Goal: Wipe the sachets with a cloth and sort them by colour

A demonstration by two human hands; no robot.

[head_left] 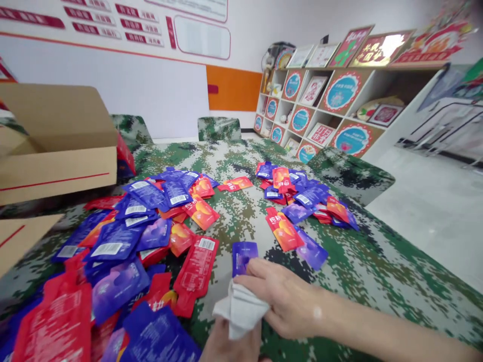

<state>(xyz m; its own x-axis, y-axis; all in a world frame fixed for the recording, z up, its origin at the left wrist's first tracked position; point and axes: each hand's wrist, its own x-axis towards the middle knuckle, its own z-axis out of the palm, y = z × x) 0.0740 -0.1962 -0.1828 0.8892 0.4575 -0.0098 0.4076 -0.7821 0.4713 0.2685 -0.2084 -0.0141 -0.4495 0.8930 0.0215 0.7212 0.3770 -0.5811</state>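
From where I stand, the person's right hand (292, 299), at the lower middle of the frame, has its thumb and fingers pinched round a folded white cloth (241, 314). The cloth lies against the lower end of a small purple sachet (243, 255), whose upper part shows just above the knuckles, near the centre of the frame. The left hand (228, 346) comes in at the bottom edge, under the cloth and partly hidden by it; I can't tell how its fingers are closed or whether they grip the sachet.

Over the lower left of the frame spreads a big, loose heap of red and purple sachets (113, 246), some with barcodes facing up. A smaller pile (309, 196) sits right of centre, and just below it an orange-red sachet (283, 229) overlaps a purple one. Between the heaps, farther up, lies an orange-red packet (237, 184). All of it rests on a camouflage tablecloth (237, 216). An open cardboard box (60, 168) stands at the upper left, and white shelving (396, 85) fills the upper right.
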